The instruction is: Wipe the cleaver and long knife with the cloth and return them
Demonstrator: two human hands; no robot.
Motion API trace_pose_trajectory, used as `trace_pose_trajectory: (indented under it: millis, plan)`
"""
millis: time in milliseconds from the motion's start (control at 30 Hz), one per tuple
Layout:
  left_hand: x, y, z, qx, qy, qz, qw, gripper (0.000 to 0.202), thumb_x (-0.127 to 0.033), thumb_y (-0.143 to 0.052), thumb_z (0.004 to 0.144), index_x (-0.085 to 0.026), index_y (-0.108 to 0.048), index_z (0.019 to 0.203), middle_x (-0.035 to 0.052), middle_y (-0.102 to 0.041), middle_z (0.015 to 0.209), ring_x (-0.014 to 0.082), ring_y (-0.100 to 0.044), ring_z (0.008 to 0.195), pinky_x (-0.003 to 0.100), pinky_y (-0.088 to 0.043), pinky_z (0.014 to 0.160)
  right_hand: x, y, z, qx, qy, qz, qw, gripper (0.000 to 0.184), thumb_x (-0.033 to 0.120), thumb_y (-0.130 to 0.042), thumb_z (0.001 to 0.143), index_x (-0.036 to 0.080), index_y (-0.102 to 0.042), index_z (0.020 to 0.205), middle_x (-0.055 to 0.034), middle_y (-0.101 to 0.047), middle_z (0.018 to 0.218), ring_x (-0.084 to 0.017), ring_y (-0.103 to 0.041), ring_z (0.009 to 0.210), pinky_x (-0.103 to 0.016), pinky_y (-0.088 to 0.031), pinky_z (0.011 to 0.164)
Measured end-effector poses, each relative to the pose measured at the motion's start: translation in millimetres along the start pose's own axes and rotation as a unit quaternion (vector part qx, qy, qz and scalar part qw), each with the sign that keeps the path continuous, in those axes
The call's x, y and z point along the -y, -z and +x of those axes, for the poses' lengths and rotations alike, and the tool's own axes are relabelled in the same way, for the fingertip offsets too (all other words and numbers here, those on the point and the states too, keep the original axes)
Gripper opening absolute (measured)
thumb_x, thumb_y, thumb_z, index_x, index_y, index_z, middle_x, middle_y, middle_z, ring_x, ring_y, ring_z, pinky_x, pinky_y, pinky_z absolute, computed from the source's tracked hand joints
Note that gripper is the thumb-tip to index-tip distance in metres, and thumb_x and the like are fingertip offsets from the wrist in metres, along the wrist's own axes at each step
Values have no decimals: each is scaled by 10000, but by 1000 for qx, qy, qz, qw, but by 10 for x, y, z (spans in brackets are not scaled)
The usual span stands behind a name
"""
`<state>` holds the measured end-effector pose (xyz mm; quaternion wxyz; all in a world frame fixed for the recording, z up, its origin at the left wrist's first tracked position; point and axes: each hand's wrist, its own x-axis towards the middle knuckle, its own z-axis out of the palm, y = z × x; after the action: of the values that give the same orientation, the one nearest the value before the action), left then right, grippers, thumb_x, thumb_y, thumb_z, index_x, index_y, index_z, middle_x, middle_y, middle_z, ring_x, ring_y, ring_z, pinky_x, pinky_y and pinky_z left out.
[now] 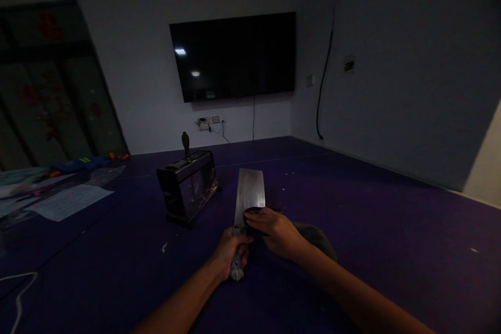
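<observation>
A cleaver (250,188) points away from me, its broad metal blade tilted up above the purple floor. My left hand (231,251) is closed around its handle (237,266), which looks wrapped in something pale and mottled. In my right hand (278,230) is a dark, rounded object (253,211), pressed against or close to the lower part of the blade; its kind is unclear. Left of the cleaver stands a black knife block (198,193) with a clear side, and one dark-handled tool (186,145) sticks up from its top.
Papers (72,201) and plastic wrapping lie on the floor at the left. A white cable (19,297) curls in the lower left corner. Behind my right forearm is a dark grey shape (319,237). A television (235,57) hangs on the far wall.
</observation>
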<state>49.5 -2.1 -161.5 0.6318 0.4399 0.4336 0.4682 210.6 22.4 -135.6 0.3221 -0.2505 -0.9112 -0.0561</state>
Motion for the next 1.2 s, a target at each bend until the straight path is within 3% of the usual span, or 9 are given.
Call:
trace_pose_trajectory:
  millis: [367, 833, 1033, 1200]
  plan:
    - [15, 15, 15, 14, -9, 3, 1000, 182, -278, -602, 527, -168, -459, 553, -85, -347, 329, 77, -349, 236, 182, -217, 263, 80, 5, 21, 39, 5, 17, 999, 468, 26, -437, 699, 175, -618, 1105, -48, -583, 1206, -182, -556, 955, -309, -471, 808]
    - [-4, -3, -4, 10, -8, 6, 1000, 182, -272, -597, 531, -171, -446, 542, -85, -342, 320, 75, -344, 236, 177, -215, 261, 50, -11, 2, 30, 5, 27, 999, 495, 24, -441, 664, 167, -616, 1105, -44, -570, 1226, -188, -549, 967, -313, -463, 822]
    - [-30, 2, -14, 17, 3, 18, 1000, 185, -266, -600, 534, -174, -444, 568, -89, -351, 325, 82, -367, 237, 178, -219, 268, 42, -42, -2, 19, 5, 11, 1000, 449, 47, -442, 710, 177, -619, 1102, -54, -578, 1214, -183, -557, 958, -310, -471, 801]
    - [-23, 13, -15, 39, 14, 33, 999, 193, -262, -602, 544, -174, -431, 556, -92, -337, 316, 80, -356, 225, 174, -215, 264, 26, -18, 5, 23, -2, -2, 1000, 520, 26, -443, 670, 180, -595, 1143, -45, -569, 1227, -181, -557, 949, -310, -476, 807]
